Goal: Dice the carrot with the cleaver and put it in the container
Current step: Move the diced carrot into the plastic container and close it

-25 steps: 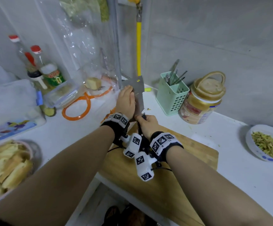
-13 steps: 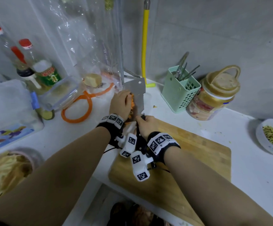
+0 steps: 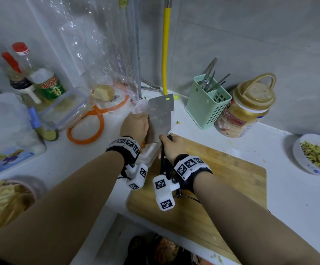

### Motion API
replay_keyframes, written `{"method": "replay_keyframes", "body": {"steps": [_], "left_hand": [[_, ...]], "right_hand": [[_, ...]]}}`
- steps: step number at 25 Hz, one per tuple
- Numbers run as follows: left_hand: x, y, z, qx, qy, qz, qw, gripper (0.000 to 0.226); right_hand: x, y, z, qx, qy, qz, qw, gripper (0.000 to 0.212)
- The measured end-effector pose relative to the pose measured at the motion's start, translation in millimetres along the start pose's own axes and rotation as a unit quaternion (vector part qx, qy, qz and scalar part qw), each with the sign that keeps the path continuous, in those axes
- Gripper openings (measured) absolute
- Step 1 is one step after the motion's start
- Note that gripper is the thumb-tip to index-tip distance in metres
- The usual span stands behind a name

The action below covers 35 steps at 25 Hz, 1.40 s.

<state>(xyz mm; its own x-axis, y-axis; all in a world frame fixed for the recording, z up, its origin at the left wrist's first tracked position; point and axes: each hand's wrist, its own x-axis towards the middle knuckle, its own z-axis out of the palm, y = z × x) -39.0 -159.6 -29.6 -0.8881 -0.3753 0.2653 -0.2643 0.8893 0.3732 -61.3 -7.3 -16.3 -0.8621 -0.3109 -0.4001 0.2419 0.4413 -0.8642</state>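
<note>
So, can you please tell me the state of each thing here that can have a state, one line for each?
cleaver: lifted, blade flat, over the container
right hand: grips the cleaver handle
left hand: against the blade's left face
container: open, mostly hidden by the hands
carrot: only a bit of orange shows
cutting board: bare
jar: lid on
clear box: lid on

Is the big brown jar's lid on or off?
On. The jar by the green utensil basket has its brown lid sitting on top, with the carry handle standing up.
</note>
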Motion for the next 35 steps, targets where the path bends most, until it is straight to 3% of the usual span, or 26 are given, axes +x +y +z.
{"method": "replay_keyframes", "body": {"steps": [4,8,17,22,26,30,35], "left_hand": [[-3,-1,-6,0.014,-0.003,-0.038,0.999,0.022],[0,13,-9,-0.013,0.014,-0.071,0.997,0.028],[-15,80,-1,-0.074,0.029,0.035,0.996,0.036],[-37,114,18,-0.078,-0.017,0.089,0.993,0.029],[-47,127,32,-0.079,-0.033,0.081,0.993,0.019],[-54,134,38,-0.071,-0.047,0.091,0.992,0.019],[-60,135,42,-0.061,-0.034,0.079,0.994,0.021]], "right_hand": [[-3,-1,-8,-0.003,0.001,-0.005,1.000,0.044],[-14,0,-24,0.021,0.004,0.002,1.000,0.047],[-30,61,-128,-0.053,0.001,-0.010,0.999,0.051],[-49,98,-166,-0.071,0.030,0.046,0.996,0.054],[-61,117,-185,-0.068,0.043,0.084,0.993,0.045],[-64,126,-191,-0.080,0.028,0.104,0.991,0.051],[-54,126,-195,-0.173,-0.037,0.134,0.975,0.028]]}}
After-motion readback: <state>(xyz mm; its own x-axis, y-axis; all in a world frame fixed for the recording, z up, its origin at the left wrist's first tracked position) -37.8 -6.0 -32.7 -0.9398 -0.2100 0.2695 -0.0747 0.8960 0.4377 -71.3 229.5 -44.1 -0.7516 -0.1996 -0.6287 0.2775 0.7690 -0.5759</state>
